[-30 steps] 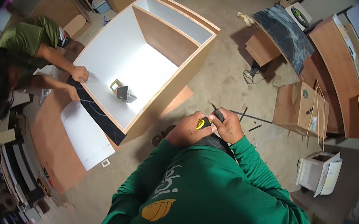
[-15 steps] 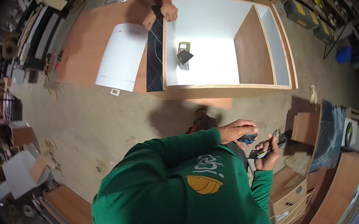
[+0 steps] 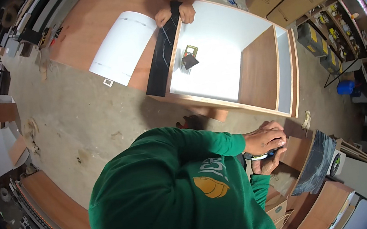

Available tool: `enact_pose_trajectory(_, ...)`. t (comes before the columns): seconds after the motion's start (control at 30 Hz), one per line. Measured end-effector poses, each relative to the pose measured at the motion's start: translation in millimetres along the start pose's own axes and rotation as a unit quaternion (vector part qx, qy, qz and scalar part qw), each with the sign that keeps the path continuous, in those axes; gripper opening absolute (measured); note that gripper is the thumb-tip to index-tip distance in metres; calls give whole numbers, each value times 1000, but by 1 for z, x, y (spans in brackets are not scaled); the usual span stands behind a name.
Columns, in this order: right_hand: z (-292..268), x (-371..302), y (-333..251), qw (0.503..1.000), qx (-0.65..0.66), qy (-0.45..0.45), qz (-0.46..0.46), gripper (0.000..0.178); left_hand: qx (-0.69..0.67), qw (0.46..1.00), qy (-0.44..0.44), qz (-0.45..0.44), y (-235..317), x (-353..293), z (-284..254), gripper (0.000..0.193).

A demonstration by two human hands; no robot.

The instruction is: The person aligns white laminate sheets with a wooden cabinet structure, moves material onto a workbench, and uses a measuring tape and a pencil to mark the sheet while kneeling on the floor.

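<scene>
Seemingly, the cabinet (image 3: 258,69) is joined but open-faced, what is left being unclear, while near its corner the left hand (image 3: 263,139) curls over a dark, mostly hidden tool (image 3: 259,156) and the right hand (image 3: 267,164), half-closed, grips it too.

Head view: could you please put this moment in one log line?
left hand: holding dark item | right hand: close against it | co-worker's hands: at black marbled strip | cabinet: open side up
</scene>
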State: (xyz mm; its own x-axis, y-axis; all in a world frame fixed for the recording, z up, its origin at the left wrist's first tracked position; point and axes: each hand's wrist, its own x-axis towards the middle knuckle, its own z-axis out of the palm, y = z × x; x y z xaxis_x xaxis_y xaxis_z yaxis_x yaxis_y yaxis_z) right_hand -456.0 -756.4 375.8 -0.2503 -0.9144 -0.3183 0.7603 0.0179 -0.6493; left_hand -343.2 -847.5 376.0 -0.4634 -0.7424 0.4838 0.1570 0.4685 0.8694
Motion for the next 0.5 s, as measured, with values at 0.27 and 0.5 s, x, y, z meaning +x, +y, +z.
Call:
enact_pose_trajectory(0.27, -28, 21, -3, 991, -95, -33, 90, 47, -76, 985, -94, -120, -33, -1, -35, 24)
enact_pose_trajectory(0.5, -23, 26, -8, 988, -115, -28, 96, 51, -154, 961, -155, -170, -27, 17, -43, 21)
